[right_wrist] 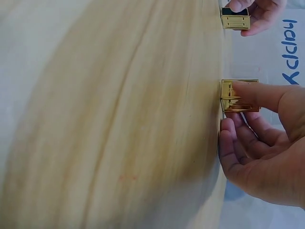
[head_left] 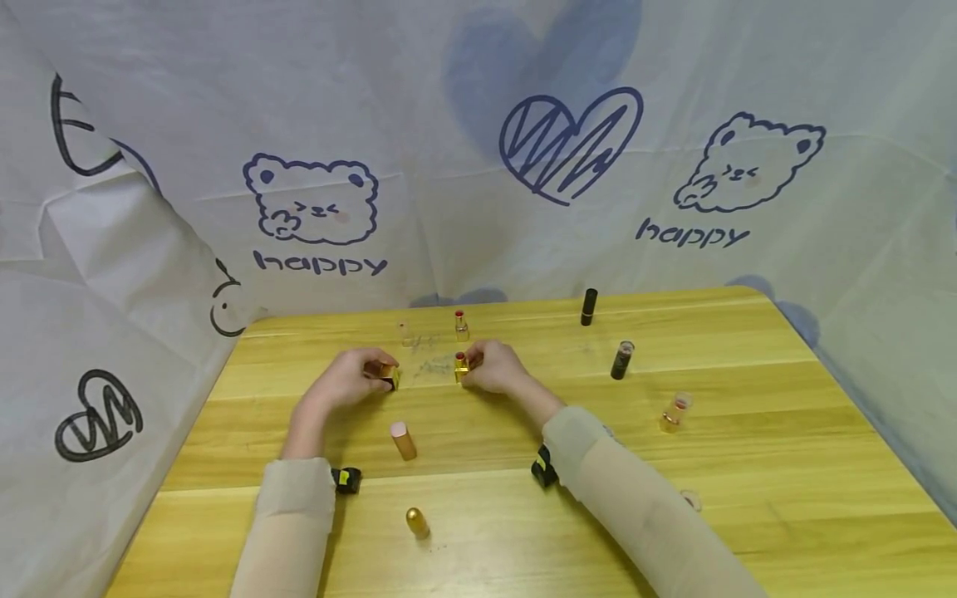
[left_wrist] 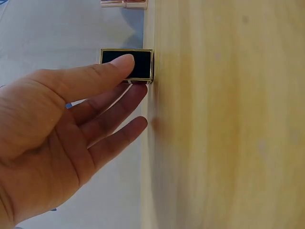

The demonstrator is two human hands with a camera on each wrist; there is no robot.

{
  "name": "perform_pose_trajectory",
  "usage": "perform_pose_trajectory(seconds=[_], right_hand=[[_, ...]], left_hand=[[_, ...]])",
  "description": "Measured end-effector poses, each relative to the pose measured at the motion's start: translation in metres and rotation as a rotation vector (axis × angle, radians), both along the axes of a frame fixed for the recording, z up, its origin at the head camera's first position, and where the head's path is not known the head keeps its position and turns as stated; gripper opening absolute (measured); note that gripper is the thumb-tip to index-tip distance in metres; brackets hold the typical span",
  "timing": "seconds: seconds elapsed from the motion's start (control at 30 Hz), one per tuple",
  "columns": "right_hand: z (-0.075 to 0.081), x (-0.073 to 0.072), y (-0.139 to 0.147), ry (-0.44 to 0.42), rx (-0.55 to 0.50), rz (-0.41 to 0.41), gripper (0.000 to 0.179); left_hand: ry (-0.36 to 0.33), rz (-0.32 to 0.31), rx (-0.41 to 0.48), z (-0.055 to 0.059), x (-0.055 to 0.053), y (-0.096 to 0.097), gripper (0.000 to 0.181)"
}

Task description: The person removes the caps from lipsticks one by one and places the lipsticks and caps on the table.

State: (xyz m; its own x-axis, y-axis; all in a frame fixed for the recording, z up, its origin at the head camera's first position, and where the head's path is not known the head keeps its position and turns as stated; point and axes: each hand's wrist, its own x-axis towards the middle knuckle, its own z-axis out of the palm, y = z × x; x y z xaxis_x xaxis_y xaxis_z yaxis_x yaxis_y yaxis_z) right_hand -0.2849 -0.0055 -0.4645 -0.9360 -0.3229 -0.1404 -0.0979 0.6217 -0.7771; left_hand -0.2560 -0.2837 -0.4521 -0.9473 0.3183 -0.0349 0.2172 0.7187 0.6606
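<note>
"How placed, both hands?"
"Apart from each other, over the far half of the table [head_left: 486,531]. Pinched in the left hand [head_left: 350,378], thumb on the dark panel [left_wrist: 143,66]: a black-and-gold cap [head_left: 393,377]. Pinched in the right hand [head_left: 497,368]: a square gold lipstick [head_left: 459,372], upright, red tip [head_left: 459,356] bared. Just beyond: a clear cap [head_left: 404,332] and a second lipstick [head_left: 460,326]."
"Resting on the table, or lifted?"
"Low, right at the surface; true contact hard to tell."
"Heavy to handle?"
"Probably light, either one, and stiff in the walls, to judge by the sharp edges and hard shine. Perhaps slick under damp fingers because of the polish."
"And the weak spot?"
"Almost surely the red tip: soft, at a guess, and easy to smear or snap. Best to keep every finger clear of it and grip the gold base [right_wrist: 226,95] low down, across two opposite flat sides."
"Same for the black-and-gold cap?"
"Yes, on opposite flat faces too, toward the middle. No need, by the look of it, for a hard squeeze."
</note>
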Motion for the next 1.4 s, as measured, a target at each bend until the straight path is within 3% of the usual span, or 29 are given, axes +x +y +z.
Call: perform_pose_trajectory(seconds=[0.23,0.37,0.53,0.8,0.93,1.1,1.3,1.4], right_hand=[[0.002,0.005,0.003,-0.019,-0.047,0.022,0.058],[0.009,0.010,0.005,-0.025,-0.120,0.009,0.068],[0.019,0.018,0.007,0.028,-0.200,0.002,0.077],[0.028,0.038,0.012,0.096,-0.328,0.043,0.078],[0.029,0.048,0.015,0.143,-0.377,0.095,0.077],[0.030,0.059,0.018,0.184,-0.423,0.149,0.075],[0.030,0.072,0.019,0.174,-0.449,0.209,0.076],[0.029,0.078,0.018,0.156,-0.447,0.235,0.078]], left_hand=[[-0.049,0.016,0.002,-0.001,0.004,-0.002,0.039],[-0.049,0.057,0.066,0.004,0.004,-0.006,0.046],[0.020,0.097,0.243,0.013,0.010,-0.012,0.059],[0.079,0.066,0.546,0.020,0.034,-0.021,0.077],[0.084,0.000,0.668,0.020,0.047,-0.024,0.074],[0.092,-0.148,0.810,0.016,0.058,-0.028,0.070],[0.016,-0.275,0.886,0.012,0.069,-0.029,0.072],[-0.022,-0.314,0.880,0.010,0.072,-0.028,0.071]])
